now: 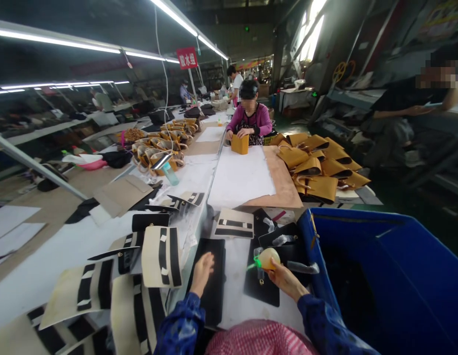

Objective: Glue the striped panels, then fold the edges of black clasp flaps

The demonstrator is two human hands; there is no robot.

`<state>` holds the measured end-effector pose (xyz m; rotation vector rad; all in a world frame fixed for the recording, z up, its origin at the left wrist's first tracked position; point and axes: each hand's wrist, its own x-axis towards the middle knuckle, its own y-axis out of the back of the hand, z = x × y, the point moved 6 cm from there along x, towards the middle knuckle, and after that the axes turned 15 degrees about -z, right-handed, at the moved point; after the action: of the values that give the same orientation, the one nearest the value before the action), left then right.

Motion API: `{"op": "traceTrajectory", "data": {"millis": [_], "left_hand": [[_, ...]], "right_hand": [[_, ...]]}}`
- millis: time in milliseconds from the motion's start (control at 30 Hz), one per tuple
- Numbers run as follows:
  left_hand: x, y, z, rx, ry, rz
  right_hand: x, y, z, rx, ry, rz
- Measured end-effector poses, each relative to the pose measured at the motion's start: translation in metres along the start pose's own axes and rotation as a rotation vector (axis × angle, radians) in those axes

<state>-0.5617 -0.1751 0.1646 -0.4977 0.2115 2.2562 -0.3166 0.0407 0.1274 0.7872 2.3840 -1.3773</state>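
the left hand (pixel 202 270) is lying flat, fingers together, on a black panel (pixel 211 276) at the near edge of the white table (pixel 236 276). the right hand (pixel 284 278) is gripping a pale bottle (pixel 268 258), fingers curled around it, its green nozzle (pixel 253 265) pointing left over a second black piece (pixel 261 288). that piece is lying just right of the panel, a strip of bare table showing between them. a striped flap (pixel 234 223) is resting beyond both, near the table's middle. striped cream-and-black pieces (pixel 160 256) are overlapping in a loose row to the left, their edges hanging past the table's divider. a blue bin (pixel 380 266) is standing close against the right edge, its rim almost touching the black pieces, leaving little room on that side. farther up, a white sheet (pixel 241 177) on brown board (pixel 282 182) is lying open and uncovered. a co-worker in a purple top (pixel 251 121) is sitting at the far end, holding a mustard bag (pixel 239 144); more mustard bags (pixel 317 167) are piling up along the right edge.
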Motion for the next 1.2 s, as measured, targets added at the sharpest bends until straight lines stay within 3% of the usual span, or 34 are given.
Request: {"op": "traceTrajectory", "data": {"millis": [133,267,467,633,767,867,1033,1133,1200], "left_hand": [[-0.066,-0.009,-0.072,-0.105,0.138,0.034],[-0.113,-0.010,-0.117,-0.175,0.223,0.082],[-0.128,-0.014,-0.129,-0.196,0.195,0.077],[-0.129,-0.023,-0.117,-0.184,0.126,0.019],[-0.122,-0.026,-0.092,-0.161,0.049,-0.003],[-0.105,-0.027,-0.053,-0.164,-0.067,-0.025],[-0.077,-0.020,0.057,-0.206,-0.345,-0.097],[-0.082,-0.008,0.127,-0.197,-0.512,-0.152],[-0.094,-0.001,0.158,-0.160,-0.552,-0.214]], "right_hand": [[0.033,-0.009,0.021,-0.134,-0.086,-0.030],[0.048,-0.010,0.034,-0.235,-0.135,-0.024],[0.041,-0.016,0.021,-0.263,-0.115,-0.008],[0.005,-0.056,-0.019,-0.173,-0.015,-0.103],[-0.026,-0.106,-0.054,-0.092,0.063,-0.230],[-0.045,-0.145,-0.073,-0.064,0.086,-0.329],[-0.072,-0.193,-0.084,-0.084,0.081,-0.471],[-0.086,-0.206,-0.079,-0.116,0.041,-0.531],[-0.092,-0.207,-0.072,-0.132,0.009,-0.555]]}}
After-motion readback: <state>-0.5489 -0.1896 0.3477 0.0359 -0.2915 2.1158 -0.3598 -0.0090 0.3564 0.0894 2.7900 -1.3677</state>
